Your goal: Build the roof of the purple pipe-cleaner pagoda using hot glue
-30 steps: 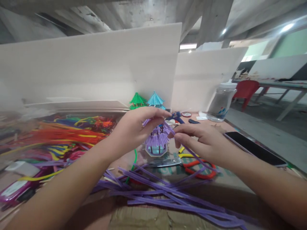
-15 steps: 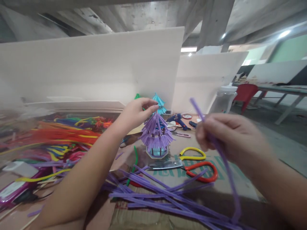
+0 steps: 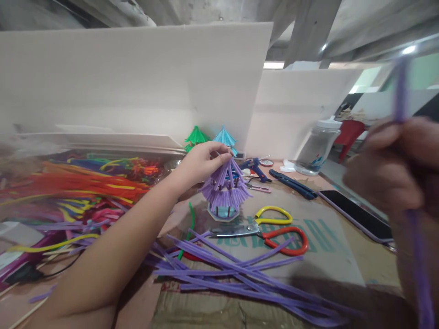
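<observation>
My left hand (image 3: 204,162) reaches forward, thumb and fingers pinched on the peak of a small purple two-tiered pagoda model (image 3: 226,197). The model stands upright on a pale octagonal base, its roofs made of purple pipe cleaners. Blurred by motion, my right hand (image 3: 386,171) is raised at the right, close to the camera, closed around a purple pipe cleaner (image 3: 400,93) that sticks out above and below the fist. Several loose purple pipe cleaners (image 3: 222,273) lie crossed in front of the model. Scissors (image 3: 283,241) with one yellow and one red handle lie beside them.
Green (image 3: 196,134) and blue (image 3: 224,135) roofed models stand behind. A glue gun (image 3: 255,169), a utility knife (image 3: 293,184), a phone (image 3: 353,214) and a clear bottle (image 3: 315,148) are at the right. Piled colourful pipe cleaners (image 3: 89,185) fill the left. White boards (image 3: 137,82) rise behind.
My right hand has swung up and to the right with the pipe cleaner, nearer the camera. My left hand has come down onto the model's peak. The view has shifted slightly.
</observation>
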The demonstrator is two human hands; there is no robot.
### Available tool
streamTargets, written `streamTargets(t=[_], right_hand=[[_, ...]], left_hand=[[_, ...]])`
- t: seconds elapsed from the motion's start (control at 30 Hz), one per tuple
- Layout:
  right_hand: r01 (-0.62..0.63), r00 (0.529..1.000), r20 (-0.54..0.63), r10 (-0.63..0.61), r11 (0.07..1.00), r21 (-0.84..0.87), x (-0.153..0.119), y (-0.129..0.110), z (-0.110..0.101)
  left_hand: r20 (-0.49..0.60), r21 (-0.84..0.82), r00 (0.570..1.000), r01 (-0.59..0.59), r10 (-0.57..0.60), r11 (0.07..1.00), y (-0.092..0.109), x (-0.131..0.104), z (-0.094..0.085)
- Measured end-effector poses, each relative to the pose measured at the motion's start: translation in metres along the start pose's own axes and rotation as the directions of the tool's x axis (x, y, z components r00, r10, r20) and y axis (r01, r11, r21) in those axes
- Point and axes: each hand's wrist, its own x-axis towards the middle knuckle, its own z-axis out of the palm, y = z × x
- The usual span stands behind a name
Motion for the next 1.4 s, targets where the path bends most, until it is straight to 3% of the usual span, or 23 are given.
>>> streamTargets(t=[0.07,0.1,0.17,0.23,0.3,0.47,0.67,0.87,1.0,1.17,1.4], right_hand=[[-0.185,0.968,0.199,0.152,0.970,0.158,0.000,0.005,0.014],[-0.205,0.950,0.266,0.161,0.968,0.147,0.000,0.010,0.024],[-0.043,0.948,0.313,0.062,0.997,-0.068,-0.001,0.022,0.044],[0.189,0.926,0.371,-0.065,0.932,-0.310,-0.003,0.036,0.062],[0.328,0.898,0.416,-0.141,0.846,-0.421,-0.006,0.051,0.074],[0.499,0.862,0.389,-0.325,0.680,-0.537,-0.014,0.073,0.086],[0.617,0.781,0.385,-0.492,0.511,-0.599,-0.011,0.071,0.100],[0.586,0.803,0.355,-0.479,0.526,-0.616,0.009,0.068,0.112],[0.561,0.826,0.372,-0.423,0.556,-0.613,0.005,0.067,0.112],[0.578,0.816,0.423,-0.395,0.511,-0.637,-0.004,0.069,0.109],[0.609,0.781,0.406,-0.475,0.434,-0.665,-0.006,0.071,0.108]], left_hand=[[-0.038,-0.041,0.999,0.012,-0.013,0.999,-0.001,0.000,0.003],[-0.060,-0.055,0.998,0.019,-0.022,0.998,-0.001,0.000,0.004],[-0.094,-0.073,0.995,0.037,-0.044,0.997,-0.001,0.000,0.006],[-0.102,-0.099,0.992,0.060,-0.070,0.993,0.001,0.001,0.006],[-0.085,-0.122,0.992,0.079,-0.090,0.989,0.003,0.001,0.005],[-0.060,-0.102,0.995,0.075,-0.082,0.992,0.005,0.000,0.006],[-0.050,-0.133,0.997,0.045,-0.052,0.990,0.003,-0.001,0.009],[-0.053,-0.087,0.998,0.012,-0.016,0.996,0.002,0.000,0.005],[-0.036,-0.081,0.999,0.008,-0.011,0.997,0.002,0.000,0.004],[-0.030,-0.090,0.999,0.031,-0.034,0.995,0.005,-0.001,0.005],[-0.020,-0.077,0.999,0.031,-0.033,0.997,0.011,-0.002,0.004]])
